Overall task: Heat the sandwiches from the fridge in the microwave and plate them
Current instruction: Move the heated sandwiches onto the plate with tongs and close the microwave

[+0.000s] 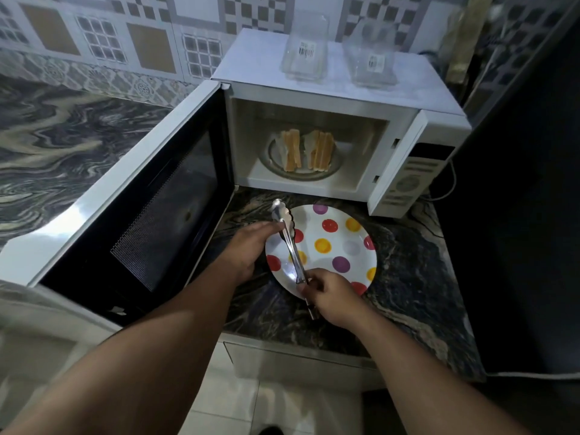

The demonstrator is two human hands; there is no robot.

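Observation:
The white microwave (405, 146) stands with its door (131, 208) swung wide to the left. Inside, on the glass turntable (270, 160), two sandwiches stand on edge: one (292, 150) on the left, one (320, 150) on the right. A white plate with coloured dots (342, 246) lies on the counter in front of the microwave. My right hand (329, 298) grips the handle end of metal tongs (288, 243), whose tips point toward the microwave above the plate. My left hand (251, 251) rests at the plate's left rim, fingers touching the tongs.
Two clear plastic sandwich boxes (306, 51) (372, 61) sit on top of the microwave. The dark marbled counter (408, 277) ends just before my body. A tall dark appliance (518, 215) stands at the right. A white cable (445, 189) trails beside the microwave.

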